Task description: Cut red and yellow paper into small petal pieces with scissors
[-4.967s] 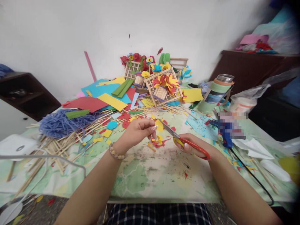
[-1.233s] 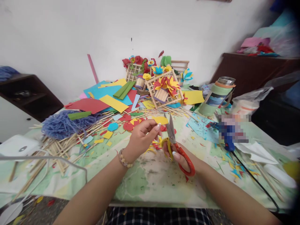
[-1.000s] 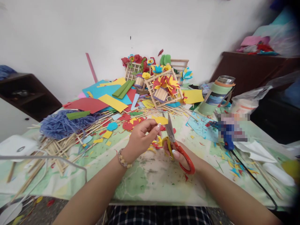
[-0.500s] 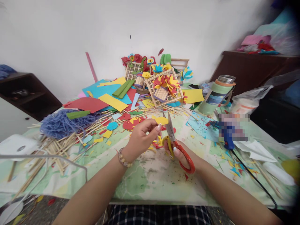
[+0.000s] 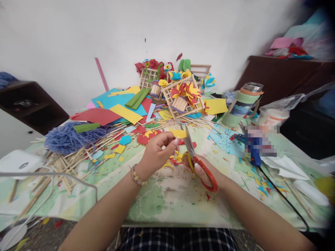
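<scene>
Between the thumb and fingers of my left hand [image 5: 161, 150] is a small piece of yellow paper [image 5: 178, 133], held up over the middle of the table. My right hand [image 5: 202, 169] grips a pair of scissors [image 5: 190, 144] with one red and one yellow handle loop. Their blades point up and away from me, slightly parted, and the right end of the yellow paper lies at them. Below and behind my hands are red and yellow paper cutouts [image 5: 143, 139] and scraps.
Blue yarn [image 5: 75, 137] and wooden sticks [image 5: 60, 164] lie to the left. Stick frames with paper flowers [image 5: 183, 94] stand at the back, beside coloured sheets [image 5: 96, 116]. To the right are a green bottle [image 5: 240, 106] and a blue glue gun [image 5: 254, 153] with its black cord.
My left hand and the yellow paper have shifted slightly left. The scissor blades have tilted a little to the left, still slightly parted near the paper.
</scene>
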`<act>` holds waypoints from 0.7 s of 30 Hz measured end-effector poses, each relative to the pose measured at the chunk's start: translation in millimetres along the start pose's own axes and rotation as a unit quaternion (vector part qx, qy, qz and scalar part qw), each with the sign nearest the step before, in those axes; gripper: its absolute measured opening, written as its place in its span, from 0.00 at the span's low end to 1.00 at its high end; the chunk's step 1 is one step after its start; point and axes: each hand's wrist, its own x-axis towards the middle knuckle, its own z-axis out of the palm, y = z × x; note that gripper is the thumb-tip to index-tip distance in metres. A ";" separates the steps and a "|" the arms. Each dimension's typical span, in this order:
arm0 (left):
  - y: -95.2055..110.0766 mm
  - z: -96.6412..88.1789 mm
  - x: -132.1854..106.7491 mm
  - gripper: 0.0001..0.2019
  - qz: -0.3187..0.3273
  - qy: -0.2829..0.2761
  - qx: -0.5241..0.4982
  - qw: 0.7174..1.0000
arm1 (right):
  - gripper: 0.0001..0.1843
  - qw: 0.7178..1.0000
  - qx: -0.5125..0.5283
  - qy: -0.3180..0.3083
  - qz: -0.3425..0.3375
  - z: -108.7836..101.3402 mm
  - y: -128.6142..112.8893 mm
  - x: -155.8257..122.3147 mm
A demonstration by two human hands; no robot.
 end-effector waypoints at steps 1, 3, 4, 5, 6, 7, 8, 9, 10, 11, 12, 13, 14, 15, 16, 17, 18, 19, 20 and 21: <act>-0.1 -0.2 0.2 0.15 0.001 -0.001 -0.002 1.000 | 0.33 1.000 0.000 0.000 0.000 -0.3 0.4 0.0; -0.4 -0.9 0.8 0.16 0.006 -0.002 0.000 1.000 | 0.33 1.000 -0.001 0.001 0.001 -0.9 0.6 -0.1; -0.7 -1.4 1.0 0.16 0.010 -0.002 0.002 1.000 | 0.33 1.000 -0.002 0.001 0.001 -1.1 0.6 -0.2; -1.1 -1.9 1.2 0.16 0.015 -0.002 0.006 1.000 | 0.33 1.000 -0.004 0.003 0.002 -1.3 0.5 -0.2; -1.4 -2.3 1.4 0.17 0.019 0.000 0.009 1.000 | 0.34 1.000 -0.005 0.004 0.002 -1.4 0.5 -0.4; -1.6 -2.6 1.5 0.17 0.023 0.001 0.011 1.000 | 0.34 1.000 -0.007 0.006 0.003 -1.5 0.5 -0.6; -1.8 -2.9 1.5 0.16 0.024 0.002 0.011 1.000 | 0.34 1.000 -0.008 0.007 0.004 -1.5 0.6 -0.7; -1.9 -3.1 1.5 0.16 0.024 0.004 0.011 1.000 | 0.34 1.000 -0.008 0.009 0.006 -1.6 0.6 -0.9; -2.0 -3.3 1.5 0.16 0.024 0.004 0.011 1.000 | 0.34 1.000 -0.009 0.010 0.007 -1.7 0.5 -1.0; -1.9 -3.4 1.6 0.16 0.023 0.004 0.010 1.000 | 0.34 1.000 -0.009 0.010 0.008 -1.8 0.2 -1.1; -1.6 -3.5 1.6 0.16 0.023 0.003 0.010 1.000 | 0.34 1.000 -0.011 0.009 0.009 -1.9 -0.1 -1.0; -1.3 -3.5 1.8 0.16 0.023 0.002 0.010 1.000 | 0.34 1.000 -0.013 0.010 0.009 -2.0 -0.6 -0.9; -0.8 -3.6 1.9 0.16 0.024 0.002 0.010 1.000 | 0.34 1.000 -0.015 0.010 0.008 -2.2 -1.2 -0.7; -0.3 -3.6 2.1 0.15 0.023 0.001 0.010 1.000 | 0.34 1.000 -0.017 0.011 0.006 -2.3 -1.7 -0.5; 0.3 -3.5 2.4 0.15 0.024 0.002 0.008 1.000 | 0.34 1.000 -0.018 0.012 0.005 -2.4 -2.1 -0.4; 1.0 -3.5 2.6 0.15 0.024 0.003 0.006 1.000 | 0.34 1.000 -0.017 0.012 0.003 -2.5 -2.3 -0.3; 1.5 -3.4 2.9 0.15 0.024 0.004 0.004 1.000 | 0.34 1.000 -0.016 0.013 0.003 -2.6 -2.4 -0.3; 2.0 -3.4 3.1 0.14 0.024 0.005 0.002 1.000 | 0.34 1.000 -0.014 0.012 0.004 -2.7 -2.3 -0.4; 2.3 -3.4 3.2 0.14 0.025 0.005 0.000 1.000 | 0.34 1.000 -0.013 0.012 0.007 -2.8 -2.1 -0.4; 2.4 -3.4 3.3 0.15 0.025 0.006 -0.001 1.000 | 0.34 1.000 -0.012 0.012 0.009 -2.9 -1.9 -0.6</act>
